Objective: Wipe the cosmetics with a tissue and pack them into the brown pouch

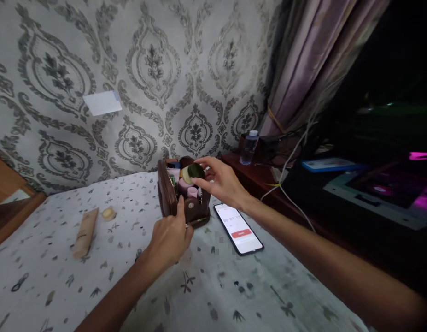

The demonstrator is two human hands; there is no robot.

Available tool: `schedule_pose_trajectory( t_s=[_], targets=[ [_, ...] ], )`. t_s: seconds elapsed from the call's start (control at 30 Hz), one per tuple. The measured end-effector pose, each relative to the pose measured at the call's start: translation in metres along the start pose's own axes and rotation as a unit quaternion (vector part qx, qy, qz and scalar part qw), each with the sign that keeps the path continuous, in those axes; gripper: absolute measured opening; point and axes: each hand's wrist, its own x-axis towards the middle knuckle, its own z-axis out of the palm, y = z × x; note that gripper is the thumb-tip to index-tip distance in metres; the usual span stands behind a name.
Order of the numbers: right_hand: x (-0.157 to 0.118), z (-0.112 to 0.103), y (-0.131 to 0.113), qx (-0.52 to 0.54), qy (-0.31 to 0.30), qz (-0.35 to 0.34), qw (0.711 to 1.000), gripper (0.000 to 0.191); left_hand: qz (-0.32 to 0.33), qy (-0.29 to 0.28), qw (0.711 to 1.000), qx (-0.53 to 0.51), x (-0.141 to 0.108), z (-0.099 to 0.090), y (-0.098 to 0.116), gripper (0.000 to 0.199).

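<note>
A brown toiletry bag (167,203) stands unzipped on the patterned bedsheet, filled with several small cosmetics, among them a pink container (191,192). My right hand (222,181) holds a round jar (195,172) with a dark green lid and a pale yellowish side between thumb and fingers, tilted just over the bag's opening. With its index finger stretched against the bag's front and the other fingers curled at the lower front edge, my left hand (172,235) grips the bag. What lies deeper inside is hidden.
To the left on the sheet lie a beige tube (85,233) and a small cream-coloured jar (108,213). A phone (239,230) showing a timer lies right of the bag, under my right forearm. A water bottle (249,148) and white cables (285,170) are on the dark red surface behind.
</note>
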Motion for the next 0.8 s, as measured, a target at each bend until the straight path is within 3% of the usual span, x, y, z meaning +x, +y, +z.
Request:
schedule_pose_trajectory(
  t_s=[0.17, 0.33, 0.6, 0.8],
  targets=[
    [0.026, 0.002, 0.002, -0.175, -0.131, -0.029, 0.975, 0.037, -0.037, -0.003, 0.999, 0.009, 0.006, 0.004, 0.002, 0.066],
    [0.046, 0.008, 0.006, -0.258, -0.225, -0.014, 0.939, 0.034, -0.045, -0.008, 0.999, 0.03, 0.007, 0.011, -0.001, 0.06],
    [0.068, 0.019, 0.008, -0.28, -0.279, -0.012, 0.919, 0.036, -0.025, 0.016, 0.999, 0.025, 0.008, 0.02, -0.011, 0.059],
    [0.079, 0.022, 0.019, -0.235, -0.332, 0.035, 0.913, 0.033, -0.028, -0.02, 0.999, 0.042, 0.009, 0.016, -0.011, 0.058]
  ],
)
